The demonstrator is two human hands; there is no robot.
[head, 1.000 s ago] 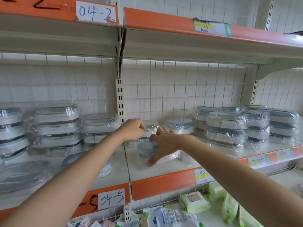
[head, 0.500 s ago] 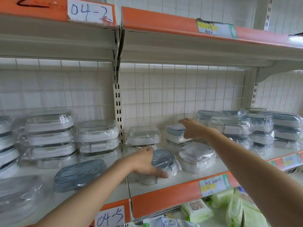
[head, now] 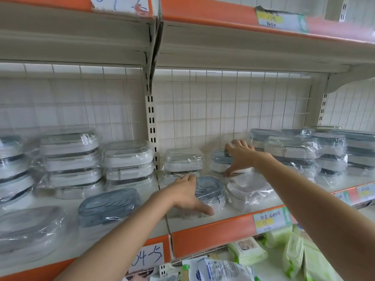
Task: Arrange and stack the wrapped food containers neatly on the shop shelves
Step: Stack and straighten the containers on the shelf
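Reaching into the middle shelf (head: 203, 220), we start at the left, where finished stacks of wrapped boxes (head: 71, 157) stand and a lone blue-lidded box (head: 109, 205) lies in front, well apart from either hand. A paper tag (head: 148, 258) on the orange shelf edge reads "04-5"; the tag above it (head: 121, 5) is cut off at the top and reads partly as "04-".

Our left hand (head: 186, 196) rests with spread, straight fingers on the small blue-lidded box (head: 210, 194), thumb along its near side; the box lies just right of the palm, its long axis running front to back. A white box (head: 246, 192) sits just beside it.

Our right hand (head: 239, 157) curls over the rear blue-lidded box (head: 220, 159), fingers across the lid, thumb down its front. We judge the left hand is nearer the front box for stacking it.

The yellow price labels (head: 267, 219) are too blurred to read.
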